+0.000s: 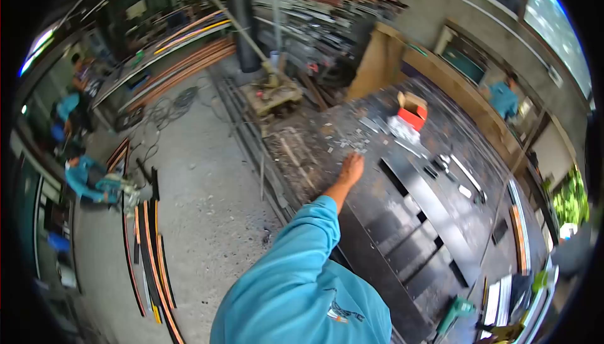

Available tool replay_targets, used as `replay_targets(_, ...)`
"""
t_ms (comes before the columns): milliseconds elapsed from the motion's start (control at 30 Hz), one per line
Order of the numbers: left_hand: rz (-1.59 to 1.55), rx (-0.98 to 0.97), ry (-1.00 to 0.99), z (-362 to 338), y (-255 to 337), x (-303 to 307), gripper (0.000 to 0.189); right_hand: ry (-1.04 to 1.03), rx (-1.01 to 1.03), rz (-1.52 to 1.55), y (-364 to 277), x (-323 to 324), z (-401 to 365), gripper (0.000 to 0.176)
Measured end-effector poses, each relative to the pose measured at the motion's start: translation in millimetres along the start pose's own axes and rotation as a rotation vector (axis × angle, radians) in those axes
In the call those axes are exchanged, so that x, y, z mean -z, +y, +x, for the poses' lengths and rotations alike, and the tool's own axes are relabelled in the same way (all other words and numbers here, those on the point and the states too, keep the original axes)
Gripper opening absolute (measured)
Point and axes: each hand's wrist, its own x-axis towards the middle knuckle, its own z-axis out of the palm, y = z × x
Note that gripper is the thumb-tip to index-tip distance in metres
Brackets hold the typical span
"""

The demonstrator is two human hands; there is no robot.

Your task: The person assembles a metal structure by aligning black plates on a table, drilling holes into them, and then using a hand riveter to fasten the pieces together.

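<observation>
My left hand (351, 169) reaches forward on a teal-sleeved arm over a dark metal workbench (377, 155). It hovers just short of several small pale metal pieces (350, 143) scattered on the bench top. The fingers point at the pieces; whether they grip anything is too small to tell. A black ladder-like steel frame (420, 213) lies on the bench to the right of the hand. My right hand is out of view.
An open red and orange box (412, 115) stands further back on the bench. A green power drill (456, 312) lies at its near end. Long metal strips (151, 262) lie on the concrete floor beside a crouching person (88, 180). Another person (503, 98) stands far right.
</observation>
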Motion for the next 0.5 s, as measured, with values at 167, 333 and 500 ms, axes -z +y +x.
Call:
replay_targets(167,-0.339,-0.032,0.160,42.1,13.4,5.8,0.014,-0.402,-0.096,-0.101,44.6,-88.8,3.4,0.033)
replay_targets(333,-0.664,0.052,0.266,42.6,39.1,43.0,0.024,-0.751,0.056,-0.279,10.8,-146.4,-66.4,0.035)
replay_targets(500,-1.743,-0.010,-0.327,-76.7,106.2,145.5,0.027,-1.001,-0.042,-0.210,-13.4,-228.7,-130.3,0.027)
